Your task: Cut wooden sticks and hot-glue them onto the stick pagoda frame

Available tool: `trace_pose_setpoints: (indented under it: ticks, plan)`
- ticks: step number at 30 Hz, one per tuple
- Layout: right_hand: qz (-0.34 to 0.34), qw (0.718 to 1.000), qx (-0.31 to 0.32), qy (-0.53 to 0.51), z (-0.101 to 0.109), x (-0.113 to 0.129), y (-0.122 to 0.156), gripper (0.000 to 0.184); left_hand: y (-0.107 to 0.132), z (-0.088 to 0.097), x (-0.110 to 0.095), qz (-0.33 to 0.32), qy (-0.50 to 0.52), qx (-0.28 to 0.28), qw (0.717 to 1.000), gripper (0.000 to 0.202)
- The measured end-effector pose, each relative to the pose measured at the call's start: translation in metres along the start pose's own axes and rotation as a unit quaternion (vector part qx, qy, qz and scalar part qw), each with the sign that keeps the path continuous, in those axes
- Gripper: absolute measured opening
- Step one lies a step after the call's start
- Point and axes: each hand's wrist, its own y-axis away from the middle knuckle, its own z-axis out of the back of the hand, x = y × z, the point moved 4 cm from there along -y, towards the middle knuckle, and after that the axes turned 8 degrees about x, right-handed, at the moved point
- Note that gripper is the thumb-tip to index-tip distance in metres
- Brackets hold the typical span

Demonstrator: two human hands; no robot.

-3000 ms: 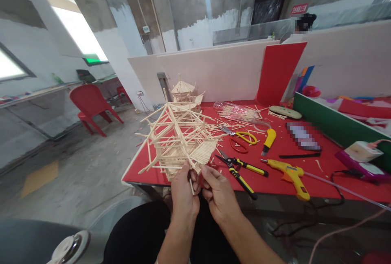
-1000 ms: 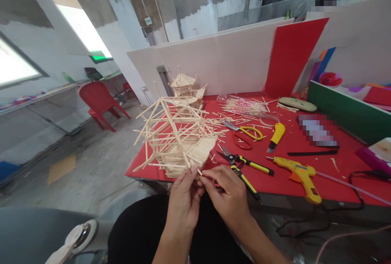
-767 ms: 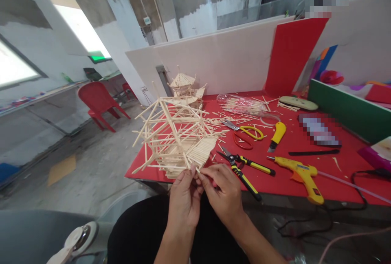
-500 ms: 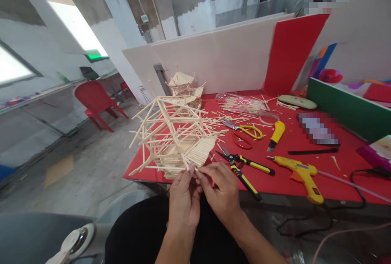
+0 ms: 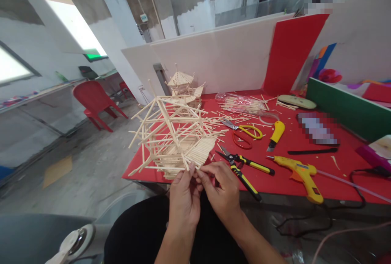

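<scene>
A pavilion-like model of thin wooden sticks (image 5: pixel 171 129) stands at the table's front left edge, its roof frame mostly open. One roof side carries a fan of closely laid sticks (image 5: pixel 202 150). At the near corner of that fan, my left hand (image 5: pixel 185 194) is closed, thumb and fingertips pinching the end of a wooden stick. My right hand (image 5: pixel 222 186) pinches beside it, almost touching the left fingertips, at the fan's lower edge. The fingers hide most of what is between them.
On the red table (image 5: pixel 201 186) lie pliers (image 5: pixel 241 166), scissors (image 5: pixel 244 131), a utility knife (image 5: pixel 276 133) and a yellow glue gun (image 5: pixel 301 172) with its cord. Loose sticks (image 5: pixel 241 105) lie behind. A smaller stick tower (image 5: pixel 181 82) stands at the back.
Both hands stay at the same corner of the model; the right fingers have shifted very slightly. Nothing else on the table has visibly moved.
</scene>
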Motion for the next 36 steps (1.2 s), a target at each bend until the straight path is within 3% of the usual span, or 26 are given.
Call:
trace_pose_setpoints:
  ticks: [36]
  plan:
    - [-0.038,0.999,0.030,-0.022,0.004,-0.011,0.013,0.007,-0.004,-0.003,-0.002,-0.019,-0.042,0.018,0.999,0.030]
